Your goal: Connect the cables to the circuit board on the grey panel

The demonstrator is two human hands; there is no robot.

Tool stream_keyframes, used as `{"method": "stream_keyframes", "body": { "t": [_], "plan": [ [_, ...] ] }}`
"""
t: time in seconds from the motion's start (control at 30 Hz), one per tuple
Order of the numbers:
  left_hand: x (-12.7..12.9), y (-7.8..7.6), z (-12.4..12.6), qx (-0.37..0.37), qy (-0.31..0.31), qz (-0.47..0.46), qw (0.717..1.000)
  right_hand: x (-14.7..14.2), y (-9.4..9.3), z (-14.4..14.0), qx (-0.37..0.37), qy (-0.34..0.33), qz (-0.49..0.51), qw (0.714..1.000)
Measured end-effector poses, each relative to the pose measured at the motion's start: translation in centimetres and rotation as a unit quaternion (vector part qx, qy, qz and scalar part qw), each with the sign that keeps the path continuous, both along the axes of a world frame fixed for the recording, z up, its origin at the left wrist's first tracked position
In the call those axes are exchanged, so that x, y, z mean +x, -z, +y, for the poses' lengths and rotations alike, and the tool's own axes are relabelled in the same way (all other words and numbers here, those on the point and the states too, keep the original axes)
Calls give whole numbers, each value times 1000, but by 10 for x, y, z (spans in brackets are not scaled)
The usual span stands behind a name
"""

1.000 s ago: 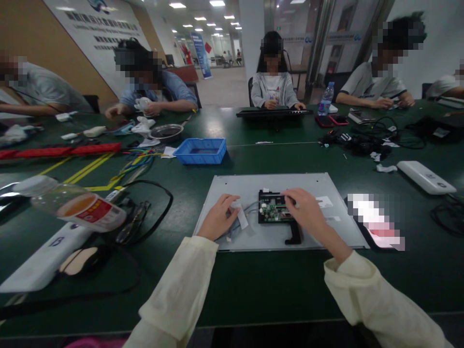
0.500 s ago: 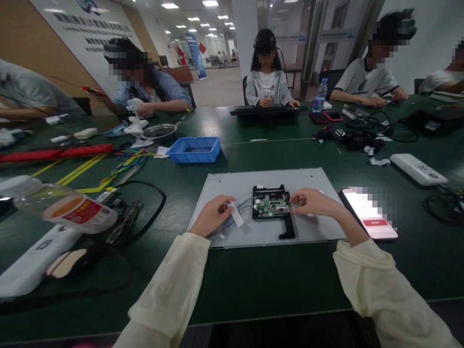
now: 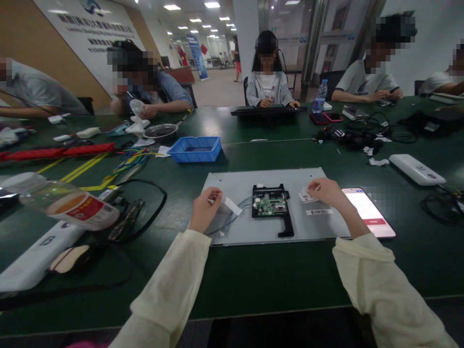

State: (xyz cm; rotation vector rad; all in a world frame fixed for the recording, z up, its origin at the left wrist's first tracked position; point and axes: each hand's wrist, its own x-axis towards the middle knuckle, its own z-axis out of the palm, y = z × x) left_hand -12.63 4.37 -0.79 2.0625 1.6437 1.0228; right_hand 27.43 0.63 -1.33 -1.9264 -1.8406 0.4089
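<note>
- at panel centre: circuit board (image 3: pixel 270 205) lies in its black bracket on the grey metal panel (image 3: pixel 253 181).
- left hand (image 3: pixel 203 210) pinches the white tape tab (image 3: pixel 229 205) on the thin wires.
- right hand (image 3: pixel 328 192), fingers curled, touches a label (image 3: pixel 307 196).
- judgement: board light, fragile; hold by edges.

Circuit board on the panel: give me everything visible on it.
The circuit board is small and green, studded with tiny components too small to identify. It sits flat in a black frame with a leg running toward the viewer, near the middle of the grey panel. Thin wires run from its left edge toward the left hand, which pinches white tape there. The right hand rests apart from it, on a label. Neither hand touches the board.
</note>
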Motion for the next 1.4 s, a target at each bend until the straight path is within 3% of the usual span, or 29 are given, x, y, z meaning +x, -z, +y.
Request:
{"method": "stream_keyframes", "body": {
  "t": [0.13,0.23,0.37,0.5,0.63,0.8,0.97,1.2,1.4],
  "plan": [
    [0,4,2,42,-15,35,998,2,12,4,78,35,-34,996],
    [1,3,0,105,-29,79,991,-16,11,4,160,10,-17,987],
    [12,-10,-8,139,-16,127,982,-59,-3,-7,231,-124,24,965],
    [41,-34,-17,121,102,147,976,-96,-16,-27,208,-277,58,936],
    [78,-45,-8,87,178,168,966,-109,-16,-37,181,-347,72,917],
    [108,-29,21,62,200,258,943,-111,-11,-36,159,-346,70,922],
    [114,-16,34,56,205,285,935,-112,-12,-35,153,-344,71,924],
    [118,-19,39,66,199,327,921,-111,-13,-35,147,-341,60,926],
    [127,-28,47,136,147,323,925,-111,-15,-34,147,-343,62,926]
  ]
}}
